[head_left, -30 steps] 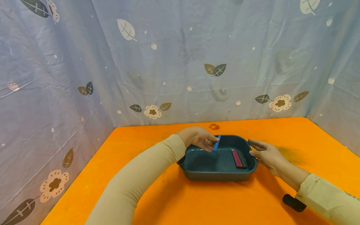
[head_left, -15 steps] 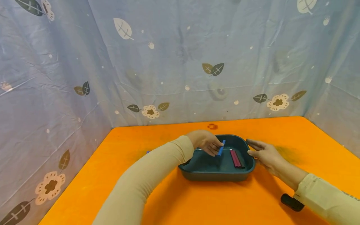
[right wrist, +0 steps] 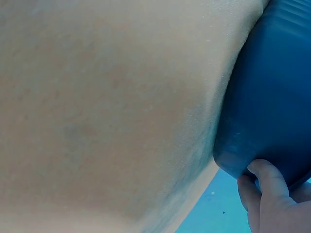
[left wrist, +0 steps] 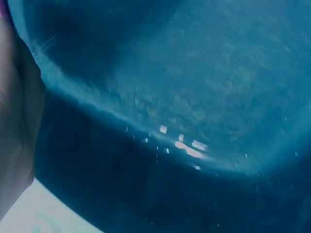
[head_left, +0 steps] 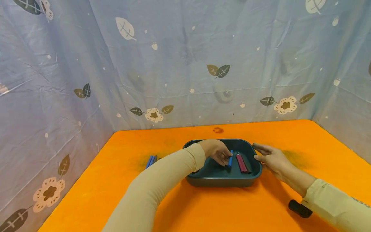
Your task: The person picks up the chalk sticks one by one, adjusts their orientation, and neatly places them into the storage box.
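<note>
A dark teal basin (head_left: 223,182) stands on the orange table. My left hand (head_left: 219,152) reaches down into it and pinches a slim blue stick (head_left: 230,159) between thumb and fingers, just above the basin floor. Beside it on that floor lie magenta sticks (head_left: 242,163) placed together, with a dark stick (head_left: 247,164) along their right side. My right hand (head_left: 273,161) rests against the basin's right end, fingers fairly straight and thumb near the rim. The left wrist view shows mostly the basin's inside wall (left wrist: 121,160) and part of the left hand (left wrist: 17,116).
Blue sticks (head_left: 149,161) and a dark stick (head_left: 155,159) lie on the table at left, partly hidden by the left sleeve (head_left: 162,180). A patterned curtain (head_left: 174,64) stands behind the table. A black wrist device (head_left: 299,208) sits under the right cuff.
The left hand has lowered the blue stick into the basin and moved it right, towards the magenta sticks. Sticks at the left have come into view. The right hand stays at the basin's end.
</note>
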Available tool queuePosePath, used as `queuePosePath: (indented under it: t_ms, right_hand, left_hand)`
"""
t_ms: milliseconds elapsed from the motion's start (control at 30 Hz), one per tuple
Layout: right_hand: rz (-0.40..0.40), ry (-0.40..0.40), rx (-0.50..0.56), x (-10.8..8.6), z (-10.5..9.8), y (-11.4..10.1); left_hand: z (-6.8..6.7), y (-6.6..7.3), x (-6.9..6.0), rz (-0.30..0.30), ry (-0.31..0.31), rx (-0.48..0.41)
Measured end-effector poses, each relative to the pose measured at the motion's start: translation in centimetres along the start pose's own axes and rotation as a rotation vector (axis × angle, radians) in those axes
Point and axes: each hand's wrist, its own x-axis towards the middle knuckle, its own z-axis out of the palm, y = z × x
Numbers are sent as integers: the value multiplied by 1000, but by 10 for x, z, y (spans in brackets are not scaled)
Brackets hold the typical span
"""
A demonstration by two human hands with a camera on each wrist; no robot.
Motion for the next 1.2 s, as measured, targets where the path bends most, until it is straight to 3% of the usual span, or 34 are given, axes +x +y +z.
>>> queuePosePath:
  t_ms: [67,100,167,233,300,400,467,533,600,633,700,1000,1200]
  right_hand:
    - [0,0,-4,0,0,0]
    - [-1,-1,-6,0,0,0]
    - [-3,-4,-7,0,0,0]
    - [-2,-1,-6,0,0,0]
    - [-3,-2,-8,0,0,0]
    - [-2,-3,-7,0,1,1]
    - [-2,-4,-7,-1,1,1]
    - [-2,-3,-5,-1,1,0]
    - [-1,1,-5,-1,1,0]
    - [1,1,-9,-1,0,0]
    - [2,3,-14,-1,0,0]
    - [-7,-6,-21,-1,2,0]
    - [-11,-10,-13,-2,1,1]
  left_hand:
    - [-1,-6,50,-13,15,-15]
    - [-5,-10,74,-17,-6,-29]
    - [-4,-11,87,-19,-9,-25]
    - [-2,-8,63,-23,-16,-27]
    - [4,-5,17,-24,-16,-36]
    - [19,2,-64,-23,30,-38]
    - [22,2,-82,-15,29,-27]
    - [23,2,-87,-5,21,-3]
    - [20,2,-80,6,-4,25]
    - [19,0,-69,11,-12,35]
    - [19,0,-69,11,-16,53]
    - [13,3,-73,7,-20,-15]
    - [4,11,-84,61,-24,-14]
